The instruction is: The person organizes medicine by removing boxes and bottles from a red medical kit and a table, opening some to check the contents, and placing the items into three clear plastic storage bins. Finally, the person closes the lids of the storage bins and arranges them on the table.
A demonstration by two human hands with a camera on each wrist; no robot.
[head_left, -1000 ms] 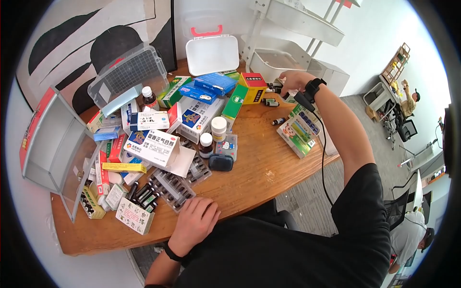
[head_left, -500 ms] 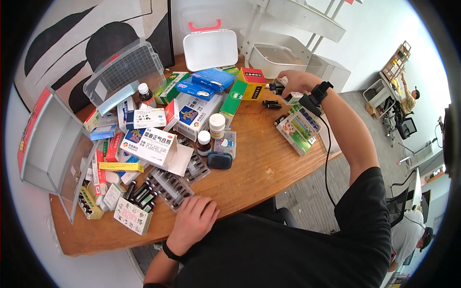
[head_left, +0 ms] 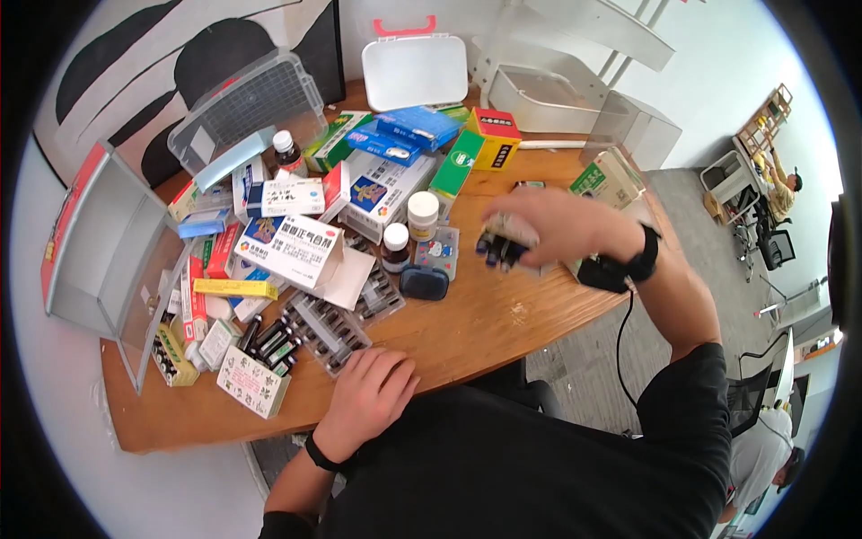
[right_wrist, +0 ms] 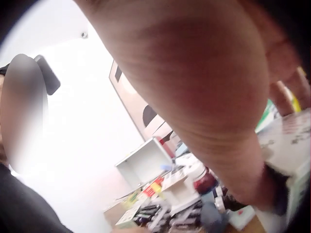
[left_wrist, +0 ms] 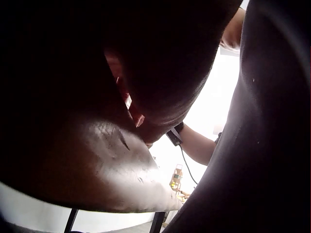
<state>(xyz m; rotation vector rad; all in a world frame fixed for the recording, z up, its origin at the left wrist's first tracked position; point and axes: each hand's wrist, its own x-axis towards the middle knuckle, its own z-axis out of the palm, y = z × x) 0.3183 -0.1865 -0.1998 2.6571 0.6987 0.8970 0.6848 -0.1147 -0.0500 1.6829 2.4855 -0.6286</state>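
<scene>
My right hand (head_left: pixel 561 225), blurred, grips a cluster of small dark vials (head_left: pixel 503 251) above the right part of the wooden table (head_left: pixel 476 332). A pale printed surface lies by its fingers in the right wrist view. Beyond the hand stands a green and cream carton (head_left: pixel 611 180). Near the front edge my left hand (head_left: pixel 368 395) rests with relaxed fingers, holding nothing, just below a tray of vials (head_left: pixel 323 332). Two white-capped bottles, one white (head_left: pixel 422 216) and one brown (head_left: pixel 394 251), stand mid-table beside a dark blue case (head_left: pixel 424 282).
Medicine boxes pile up at the left and centre, including a large white open carton (head_left: pixel 292 256). A clear bin (head_left: pixel 247 117) and an open grey-lined case (head_left: pixel 108 234) flank the pile. A white shelf rack (head_left: pixel 557 94) stands at the back right. A cable (head_left: pixel 620 341) hangs from the right wrist.
My right hand has come from the far right of the table toward the middle, carrying dark vials. The left hand stays at the edge. The head view has shifted slightly.
</scene>
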